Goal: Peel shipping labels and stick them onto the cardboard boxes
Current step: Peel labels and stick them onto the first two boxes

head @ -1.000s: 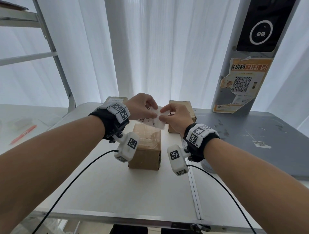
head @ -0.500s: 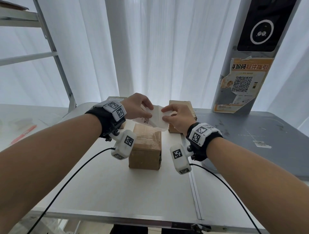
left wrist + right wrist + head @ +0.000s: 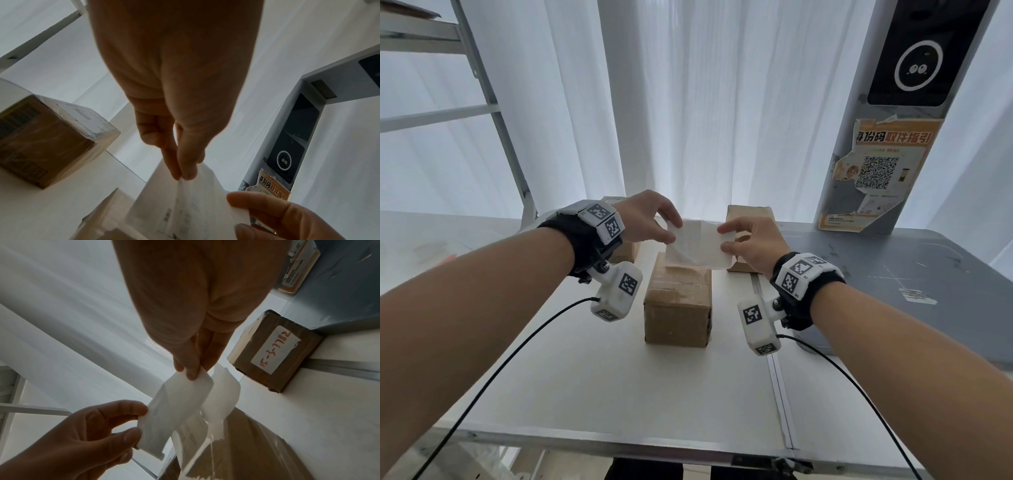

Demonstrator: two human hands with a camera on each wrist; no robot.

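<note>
Both hands hold a white shipping label [image 3: 703,245] in the air over the middle cardboard box [image 3: 677,308]. My left hand [image 3: 674,230] pinches its left corner, and there a thin layer [image 3: 680,255] hangs away from the sheet. My right hand [image 3: 724,237] pinches the right edge between thumb and forefinger. The left wrist view shows my left hand [image 3: 183,177] pinching the corner of the label [image 3: 185,207]. In the right wrist view my right hand [image 3: 191,373] grips the label [image 3: 180,402], whose two layers are parting. Which layer is the backing I cannot tell.
A second box [image 3: 750,216] with a handwritten sticker [image 3: 275,352] stands at the back right. A third box [image 3: 624,251] sits behind my left hand. A grey kiosk post [image 3: 880,178] rises on the grey table [image 3: 893,274] to the right. A metal shelf frame [image 3: 493,113] stands at the left.
My hands have drawn apart and risen a little. The label is spread wider between them, and its left corner layer has peeled away from the sheet.
</note>
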